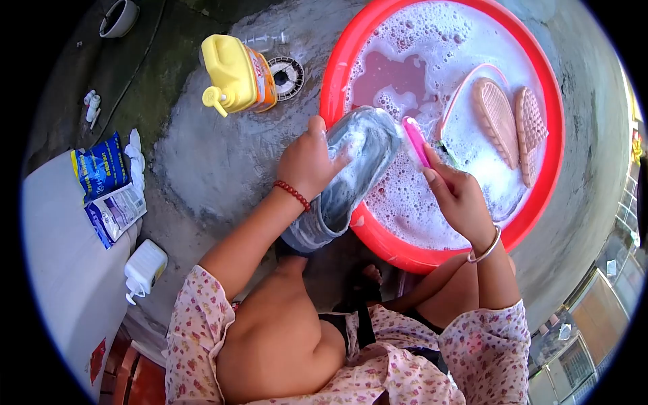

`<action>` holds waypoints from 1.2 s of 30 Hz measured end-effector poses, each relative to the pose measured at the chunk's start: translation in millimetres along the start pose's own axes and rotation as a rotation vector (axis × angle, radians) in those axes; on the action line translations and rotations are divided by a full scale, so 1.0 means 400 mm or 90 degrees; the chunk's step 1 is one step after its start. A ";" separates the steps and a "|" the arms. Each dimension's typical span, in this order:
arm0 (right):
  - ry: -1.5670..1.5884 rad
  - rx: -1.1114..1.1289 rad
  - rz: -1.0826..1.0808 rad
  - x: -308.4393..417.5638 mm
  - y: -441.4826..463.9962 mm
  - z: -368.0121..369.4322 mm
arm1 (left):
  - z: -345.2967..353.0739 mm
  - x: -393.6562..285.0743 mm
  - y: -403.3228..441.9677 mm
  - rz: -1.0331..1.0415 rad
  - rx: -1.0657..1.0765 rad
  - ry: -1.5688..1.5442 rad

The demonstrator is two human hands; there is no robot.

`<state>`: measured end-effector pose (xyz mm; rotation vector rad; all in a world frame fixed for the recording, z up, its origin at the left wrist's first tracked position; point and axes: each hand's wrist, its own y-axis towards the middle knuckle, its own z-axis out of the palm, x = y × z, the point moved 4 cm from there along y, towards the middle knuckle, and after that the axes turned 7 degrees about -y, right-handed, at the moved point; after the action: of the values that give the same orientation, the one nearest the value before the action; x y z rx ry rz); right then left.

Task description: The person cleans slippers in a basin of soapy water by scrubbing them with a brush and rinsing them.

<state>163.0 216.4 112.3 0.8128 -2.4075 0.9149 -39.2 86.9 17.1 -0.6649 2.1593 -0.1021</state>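
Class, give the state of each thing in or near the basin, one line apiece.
Grey shoe: soapy, held by left hand
Pink tool, probably a brush: held in right hand
Red basin: holding sudsy water
Pink footwear: in the suds
Yellow jug: standing, pump fitted

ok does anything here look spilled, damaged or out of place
Nothing clearly stands out. Suds fill much of the red basin and coat parts of the grey shoe, but I see no clear spill or damage.

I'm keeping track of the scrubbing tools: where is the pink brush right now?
In the head view, the pink brush is in the right hand, over the red basin, just right of the gray shoe.
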 end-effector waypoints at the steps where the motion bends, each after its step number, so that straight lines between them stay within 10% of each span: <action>1: 0.018 0.013 0.007 0.010 -0.001 -0.001 | 0.001 -0.002 -0.006 0.023 -0.003 0.003; 6: -0.133 -0.051 -0.157 0.124 0.196 0.076 | -0.008 -0.024 0.003 -0.066 0.039 0.025; 15: -0.006 0.014 0.052 0.058 0.012 0.015 | -0.008 -0.009 0.005 -0.028 0.040 -0.002; 18: -0.127 -0.090 -0.203 0.139 0.158 0.093 | -0.014 -0.028 0.010 -0.080 0.045 0.001; 24: -0.055 -0.017 0.085 0.037 -0.032 0.031 | -0.017 -0.025 0.008 -0.031 0.047 0.027; 30: -0.147 -0.107 -0.084 0.107 0.088 0.070 | -0.013 -0.024 0.014 -0.024 0.034 0.047; 36: -0.009 -0.069 0.029 0.019 -0.021 0.062 | -0.020 -0.037 0.010 -0.039 0.051 0.055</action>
<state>158.4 191.3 103.3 0.7296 -2.4728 0.7896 -39.6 96.5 31.6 -0.6913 2.2057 -0.2531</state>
